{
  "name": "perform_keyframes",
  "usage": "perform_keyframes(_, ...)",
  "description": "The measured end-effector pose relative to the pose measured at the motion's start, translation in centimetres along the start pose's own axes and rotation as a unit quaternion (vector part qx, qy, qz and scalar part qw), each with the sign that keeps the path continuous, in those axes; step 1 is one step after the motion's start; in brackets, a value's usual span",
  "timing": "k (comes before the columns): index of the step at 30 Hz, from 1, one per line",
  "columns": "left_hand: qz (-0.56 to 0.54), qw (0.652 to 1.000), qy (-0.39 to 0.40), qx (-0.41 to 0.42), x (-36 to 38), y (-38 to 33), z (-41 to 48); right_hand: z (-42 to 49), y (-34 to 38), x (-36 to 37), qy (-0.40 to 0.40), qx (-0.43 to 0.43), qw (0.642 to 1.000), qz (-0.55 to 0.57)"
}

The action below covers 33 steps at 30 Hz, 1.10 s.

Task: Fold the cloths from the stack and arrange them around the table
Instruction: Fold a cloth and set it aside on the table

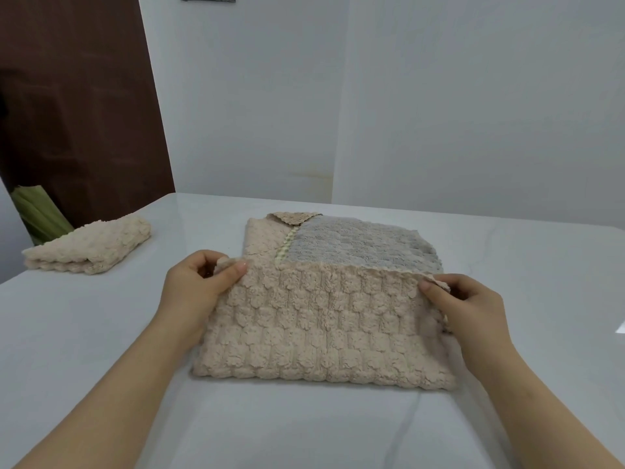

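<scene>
Beige cloth (321, 319) at table (101, 333) centre atop stack (358, 245), long axis left-right, raised far edge pinched at corners by left hand (199, 282) and right hand (463, 306), equally near

Nubbly, fluffy beige cloth (314, 319) over a plush grey cloth (358, 245); glossy, smooth pale table (101, 333).

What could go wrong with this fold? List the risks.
1. Both hands, left hand and right hand, pinch only the corners of the beige cloth; the edge between could sag and fold crooked.
2. The grey cloth lies directly underneath, so dragging may shift it.
3. The folded cloth sits near the table edge and might get knocked off.
</scene>
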<state>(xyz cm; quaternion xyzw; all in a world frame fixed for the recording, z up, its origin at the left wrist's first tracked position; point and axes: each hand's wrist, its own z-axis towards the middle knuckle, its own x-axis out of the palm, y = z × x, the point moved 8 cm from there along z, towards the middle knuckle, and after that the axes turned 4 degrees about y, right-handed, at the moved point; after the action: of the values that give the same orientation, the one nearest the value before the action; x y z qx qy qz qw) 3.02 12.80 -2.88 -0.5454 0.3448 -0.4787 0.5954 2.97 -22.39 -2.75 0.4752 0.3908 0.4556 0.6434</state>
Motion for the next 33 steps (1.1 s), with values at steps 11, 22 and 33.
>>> perform_keyframes(11,0.049,0.997,-0.011,0.052,-0.1,-1.8,-0.9,-0.4,2.0,-0.7,-0.031,-0.076,0.995,-0.061)
perform_keyframes(22,0.086,0.974,0.126,-0.170,1.7,2.3,-1.8,-0.1,-1.6,-0.1,0.064,0.084,0.981,-0.164)
perform_keyframes(33,0.139,0.987,0.078,-0.016,1.9,0.1,-1.5,-0.2,0.3,0.1,0.061,0.018,0.986,-0.153)
